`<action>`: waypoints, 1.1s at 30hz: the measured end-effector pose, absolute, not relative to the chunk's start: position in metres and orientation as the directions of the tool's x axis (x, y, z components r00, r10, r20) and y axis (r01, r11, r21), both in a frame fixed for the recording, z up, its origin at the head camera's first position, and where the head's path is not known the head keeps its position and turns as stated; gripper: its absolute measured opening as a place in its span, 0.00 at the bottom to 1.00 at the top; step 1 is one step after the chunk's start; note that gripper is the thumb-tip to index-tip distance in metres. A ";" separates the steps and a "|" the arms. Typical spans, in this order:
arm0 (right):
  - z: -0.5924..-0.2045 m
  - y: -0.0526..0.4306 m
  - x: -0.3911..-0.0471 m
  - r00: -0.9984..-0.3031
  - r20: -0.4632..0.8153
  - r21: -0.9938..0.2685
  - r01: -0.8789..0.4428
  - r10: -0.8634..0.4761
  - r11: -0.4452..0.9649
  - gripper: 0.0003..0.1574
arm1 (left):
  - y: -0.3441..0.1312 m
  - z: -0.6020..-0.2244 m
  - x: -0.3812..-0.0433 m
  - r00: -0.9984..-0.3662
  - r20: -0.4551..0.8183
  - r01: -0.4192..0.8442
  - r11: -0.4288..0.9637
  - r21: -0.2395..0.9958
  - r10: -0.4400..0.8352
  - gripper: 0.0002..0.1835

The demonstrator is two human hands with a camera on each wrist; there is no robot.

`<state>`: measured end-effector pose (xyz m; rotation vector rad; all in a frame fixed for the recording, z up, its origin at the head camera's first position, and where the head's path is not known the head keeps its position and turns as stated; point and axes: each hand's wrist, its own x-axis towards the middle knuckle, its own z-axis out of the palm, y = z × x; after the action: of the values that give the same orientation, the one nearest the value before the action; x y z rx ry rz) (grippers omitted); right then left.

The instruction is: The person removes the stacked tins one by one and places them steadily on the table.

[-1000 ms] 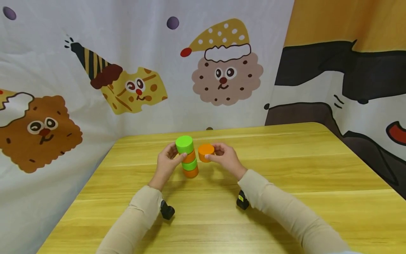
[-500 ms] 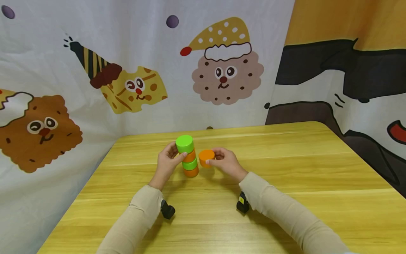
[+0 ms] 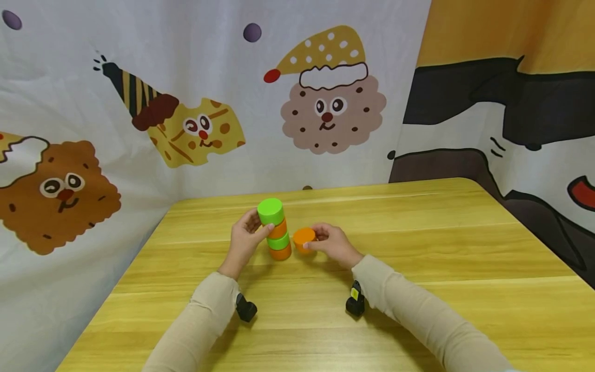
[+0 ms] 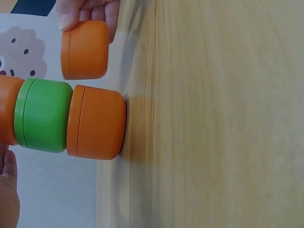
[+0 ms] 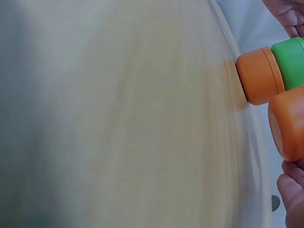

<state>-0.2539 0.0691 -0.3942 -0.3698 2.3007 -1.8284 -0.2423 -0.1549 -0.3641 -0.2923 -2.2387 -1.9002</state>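
A stack of several round lidded jars, green and orange by turns, stands on the table, with a green jar (image 3: 270, 212) on top and an orange jar (image 4: 97, 122) at the bottom. My left hand (image 3: 246, 238) grips the upper part of the stack, thumb on the second jar from the top (image 3: 279, 230). Just right of the stack, my right hand (image 3: 335, 244) pinches a loose orange jar (image 3: 304, 241) between thumb and fingers. In the left wrist view this loose jar (image 4: 85, 50) hangs a little above the table surface, upright and apart from the stack.
The wooden table (image 3: 418, 243) reaches back to a white curtain (image 3: 214, 51) printed with cartoon biscuits and cheese. Small black wrist cameras hang under both sleeves, one at the left wrist (image 3: 245, 308) and one at the right wrist (image 3: 355, 300).
My right hand has lowered the loose orange jar beside the stack, from near the top jars toward the table. My left hand and the stack have stayed in place.
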 end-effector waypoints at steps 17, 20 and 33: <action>-0.430 0.073 -0.276 -0.959 -0.040 -0.969 -0.031 -0.282 0.243 0.30 | -0.155 -0.364 -0.242 -0.965 0.259 0.260 0.177 0.949 0.031 0.26; -0.432 0.074 -0.277 -0.959 -0.040 -0.969 -0.031 -0.281 0.244 0.29 | -0.155 -0.364 -0.242 -0.965 0.259 0.260 0.179 0.949 0.026 0.26; -0.429 0.075 -0.273 -0.951 -0.037 -0.955 -0.057 -0.307 0.291 0.31 | -0.154 -0.366 -0.242 -0.969 0.246 0.246 0.175 0.953 0.021 0.25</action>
<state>-0.2729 0.0746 -0.4294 -0.3363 2.3440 -1.7202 -0.2420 -0.1541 -0.3657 -0.2609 -2.2655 -1.8940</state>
